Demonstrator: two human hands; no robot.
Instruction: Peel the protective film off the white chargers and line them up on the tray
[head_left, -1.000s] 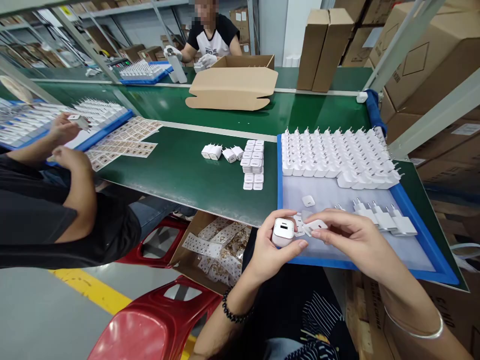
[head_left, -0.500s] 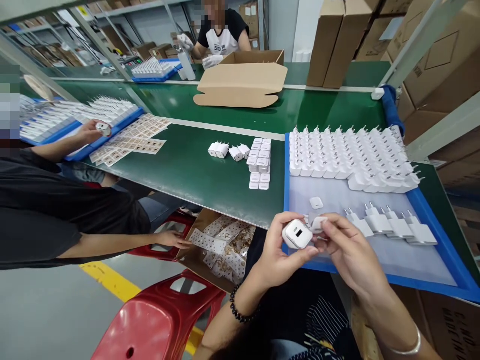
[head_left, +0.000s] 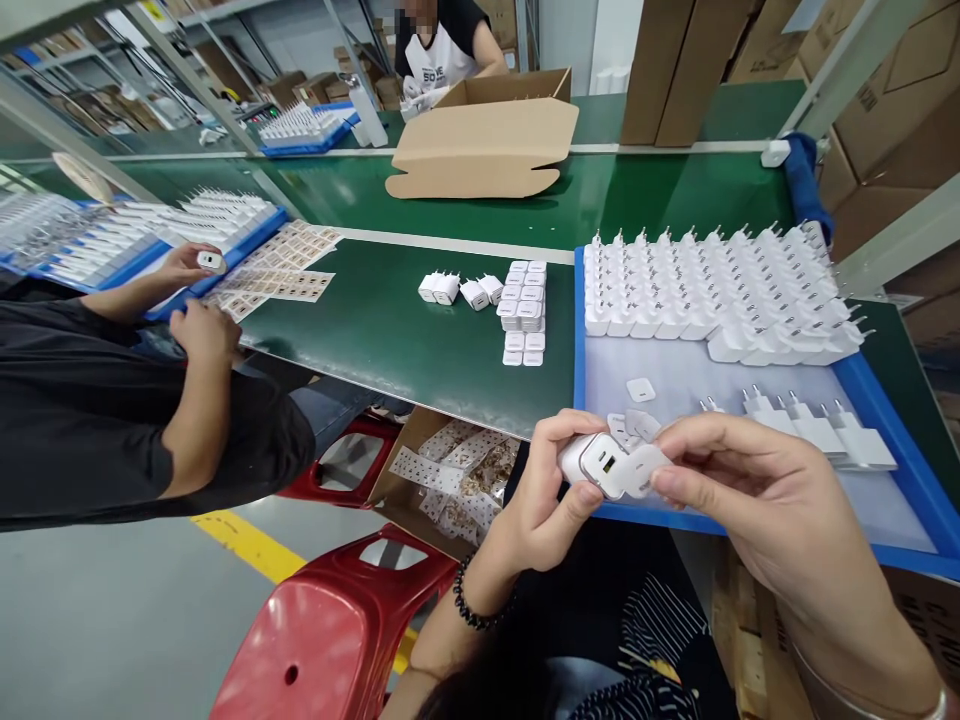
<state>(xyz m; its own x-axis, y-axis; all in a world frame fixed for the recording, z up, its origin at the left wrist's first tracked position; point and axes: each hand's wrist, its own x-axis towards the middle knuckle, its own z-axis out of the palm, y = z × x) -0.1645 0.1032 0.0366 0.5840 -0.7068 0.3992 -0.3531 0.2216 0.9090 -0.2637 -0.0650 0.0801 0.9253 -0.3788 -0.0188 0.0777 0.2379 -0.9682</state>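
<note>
My left hand (head_left: 551,490) is closed around a white charger plug (head_left: 600,462), its port face turned up. My right hand (head_left: 739,485) pinches a small clear film piece (head_left: 645,470) against that charger. Both hands hover over the near edge of a blue tray (head_left: 896,425). The tray holds several rows of white chargers (head_left: 712,290) standing prongs up and a few lying flat (head_left: 814,430). A loose film piece (head_left: 640,389) lies on the tray's bare part.
On the green belt (head_left: 390,330) sit a few loose chargers (head_left: 459,290) and a stack of film pieces (head_left: 523,310). A co-worker at left holds a charger (head_left: 210,262) over label sheets (head_left: 281,265). An open cardboard box (head_left: 487,130) stands behind. Red stools (head_left: 337,640) are below.
My right hand has brought the film piece onto the charger in my left hand. The co-worker's lower hand came back up from the box under the table to the belt's edge.
</note>
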